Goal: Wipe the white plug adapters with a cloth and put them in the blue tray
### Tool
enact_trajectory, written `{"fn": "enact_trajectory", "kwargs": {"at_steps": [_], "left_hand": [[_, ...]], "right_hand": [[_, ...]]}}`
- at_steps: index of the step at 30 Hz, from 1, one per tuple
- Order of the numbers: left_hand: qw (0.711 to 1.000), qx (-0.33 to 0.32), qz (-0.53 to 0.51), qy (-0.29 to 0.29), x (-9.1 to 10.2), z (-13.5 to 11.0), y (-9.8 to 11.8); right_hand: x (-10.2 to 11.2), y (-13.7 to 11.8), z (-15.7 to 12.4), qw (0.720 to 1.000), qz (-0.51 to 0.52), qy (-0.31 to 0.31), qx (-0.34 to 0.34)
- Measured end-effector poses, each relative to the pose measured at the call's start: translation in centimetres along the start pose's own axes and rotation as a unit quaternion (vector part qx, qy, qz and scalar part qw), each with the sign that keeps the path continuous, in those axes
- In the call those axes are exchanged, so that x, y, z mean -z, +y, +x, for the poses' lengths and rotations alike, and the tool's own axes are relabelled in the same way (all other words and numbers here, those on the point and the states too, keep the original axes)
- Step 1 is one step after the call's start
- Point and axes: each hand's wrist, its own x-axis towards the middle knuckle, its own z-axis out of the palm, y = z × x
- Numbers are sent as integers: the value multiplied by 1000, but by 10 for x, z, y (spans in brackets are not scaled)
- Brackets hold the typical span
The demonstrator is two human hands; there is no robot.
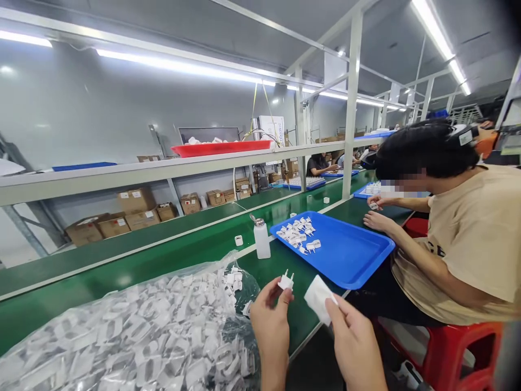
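Observation:
My left hand pinches a small white plug with two metal prongs pointing up. My right hand holds a folded white cloth wipe close to the plug, without touching it. Just left of my left hand lies a large clear plastic bag packed with white plug parts. Ahead on the green workbench, a blue plastic tray holds a loose pile of white plugs.
A white bottle with a metal pump top and a small white cap stand beyond my hands. A co-worker sits on a red stool at the right, hands near the tray. A shelf with a red tray runs overhead; cardboard boxes stand behind.

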Motion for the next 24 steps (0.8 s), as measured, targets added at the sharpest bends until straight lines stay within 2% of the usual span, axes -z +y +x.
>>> {"fn": "enact_trajectory", "kwargs": {"at_steps": [2, 4, 7, 13, 15, 18, 21, 24], "left_hand": [[986, 16, -160, 45, -2, -18, 4], [964, 31, -255, 71, -3, -34, 9], [964, 15, -249, 89, -1, -48, 15], [975, -98, -175, 99, 4, -58, 20], [978, -124, -143, 90, 5, -58, 18], [980, -157, -84, 95, 7, -57, 11], [980, -128, -88, 127, 10, -56, 9], [969, -37, -219, 106, 15, -56, 18]], "right_hand": [[-13, -16, -20, 995, 102, -14, -14], [-21, -31, -36, 988, 151, 4, -38], [-24, -41, -46, 981, 180, 34, -62], [-15, -16, -31, 968, 228, -74, -74], [-13, -12, -29, 965, 246, -70, -63], [-16, -20, -36, 971, 230, -54, -46], [-23, -32, -49, 981, 188, -25, -44], [-24, -33, -53, 974, 219, -38, -39]]}}
